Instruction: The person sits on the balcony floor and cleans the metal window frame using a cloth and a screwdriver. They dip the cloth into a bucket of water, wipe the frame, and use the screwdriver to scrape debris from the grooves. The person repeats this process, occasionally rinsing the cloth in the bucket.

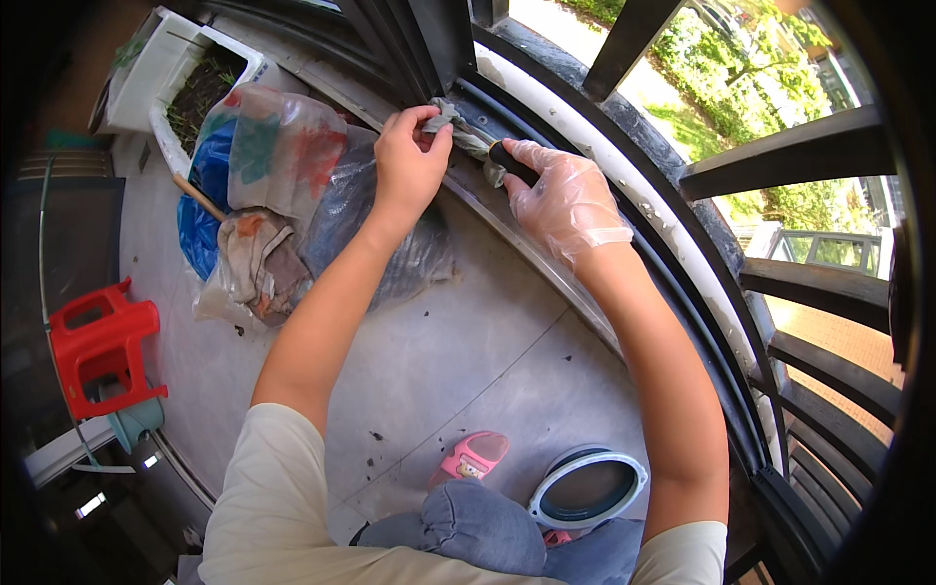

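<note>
Edging the grey floor (390,370), far left, is a red stool (104,356). Upper centre, the bare left hand (408,161) pinches a grey rag (445,118) at the window track (678,283); lower centre, a pink slipper (470,458) bears a cartoon; above, the gloved right hand (567,198) grips a black-handled tool (513,162).

Before you, a thin grey-green cloth (470,142) stretches in a crumpled, twisted strip. Its far end bunches up at your left fingertips, and a loose tail hangs beside the near end. Close against it, a slim tool with a black handle (514,164) slants up and leftward in your right grip, a yellow band showing near the handle's front; you cannot make out its tip, which the cloth hides. Both sit at the inner edge of the dark window track.
</note>
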{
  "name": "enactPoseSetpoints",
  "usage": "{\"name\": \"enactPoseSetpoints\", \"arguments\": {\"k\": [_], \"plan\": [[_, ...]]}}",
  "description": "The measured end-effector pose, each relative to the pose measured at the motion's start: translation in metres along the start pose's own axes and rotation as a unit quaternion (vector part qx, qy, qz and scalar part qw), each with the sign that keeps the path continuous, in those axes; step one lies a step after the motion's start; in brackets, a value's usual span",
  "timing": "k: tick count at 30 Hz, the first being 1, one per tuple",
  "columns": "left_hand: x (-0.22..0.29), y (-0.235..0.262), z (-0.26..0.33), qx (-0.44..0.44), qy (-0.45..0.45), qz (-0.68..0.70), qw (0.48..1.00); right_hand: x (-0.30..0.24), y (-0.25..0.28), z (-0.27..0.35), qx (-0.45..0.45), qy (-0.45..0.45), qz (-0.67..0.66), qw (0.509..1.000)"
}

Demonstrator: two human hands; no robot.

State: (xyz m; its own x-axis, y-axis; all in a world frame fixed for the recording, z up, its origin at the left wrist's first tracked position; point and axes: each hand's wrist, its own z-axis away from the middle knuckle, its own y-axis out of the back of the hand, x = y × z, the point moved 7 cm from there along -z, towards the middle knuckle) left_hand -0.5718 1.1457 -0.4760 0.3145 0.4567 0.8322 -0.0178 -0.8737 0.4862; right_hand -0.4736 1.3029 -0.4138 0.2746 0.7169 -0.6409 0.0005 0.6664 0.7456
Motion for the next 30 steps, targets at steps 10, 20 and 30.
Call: {"name": "enactPoseSetpoints", "arguments": {"k": [10,20,30], "plan": [[0.012,0.003,0.013,0.019,-0.072,-0.034,0.997,0.000,0.003,-0.004,-0.028,-0.018,-0.030,0.999],[0.020,-0.006,0.017,0.005,-0.077,-0.033,0.996,0.004,0.023,-0.017,-0.068,0.014,0.003,0.998],[0.011,-0.009,0.009,0.006,-0.044,-0.044,0.998,-0.009,0.020,-0.038,-0.114,0.007,0.094,0.989]]}}
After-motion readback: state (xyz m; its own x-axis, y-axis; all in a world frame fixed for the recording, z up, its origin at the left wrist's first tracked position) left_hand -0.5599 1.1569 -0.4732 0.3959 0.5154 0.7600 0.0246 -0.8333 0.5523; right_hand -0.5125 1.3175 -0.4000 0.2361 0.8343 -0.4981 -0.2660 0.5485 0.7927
